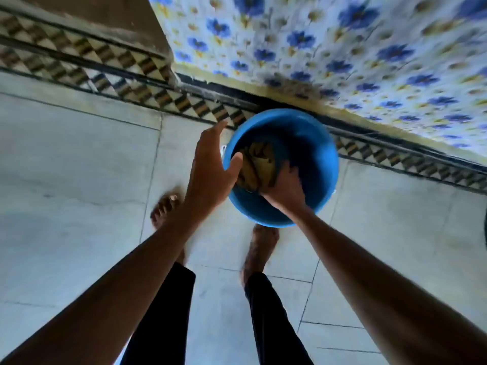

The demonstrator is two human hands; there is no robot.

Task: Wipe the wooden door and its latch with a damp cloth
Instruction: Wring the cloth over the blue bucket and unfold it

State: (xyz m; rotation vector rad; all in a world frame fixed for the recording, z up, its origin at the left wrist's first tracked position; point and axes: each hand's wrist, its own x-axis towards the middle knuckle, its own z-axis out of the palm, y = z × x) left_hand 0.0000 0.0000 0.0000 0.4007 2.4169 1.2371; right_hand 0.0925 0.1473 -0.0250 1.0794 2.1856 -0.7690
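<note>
Head down over the blue bucket (324,164) and we are at the wetting stage; the right hand (286,189) is down inside it, fingers closed around a bunched brownish cloth (257,162), while the left hand (210,169) hovers at the near rim with fingers spread and nothing in it, thumb just touching the cloth's edge. The door and its latch are nowhere in this view, so the wiping proper looks not yet begun. To do this step well, I'd say: bring that free hand onto the cloth, twist hard over the bucket so the drips fall back in, and stop when it is damp, not streaming (wood does not thank you for a soaking); then fold it to a flat pad for the panel, keeping a corner for the latch. Whether there is water in the bucket I cannot tell; the inside is dark and blurred. The count: one bucket; one cloth; two hands; two bare feet on the pale floor tiles (79,180); one flowered wall (342,48) behind.
</note>
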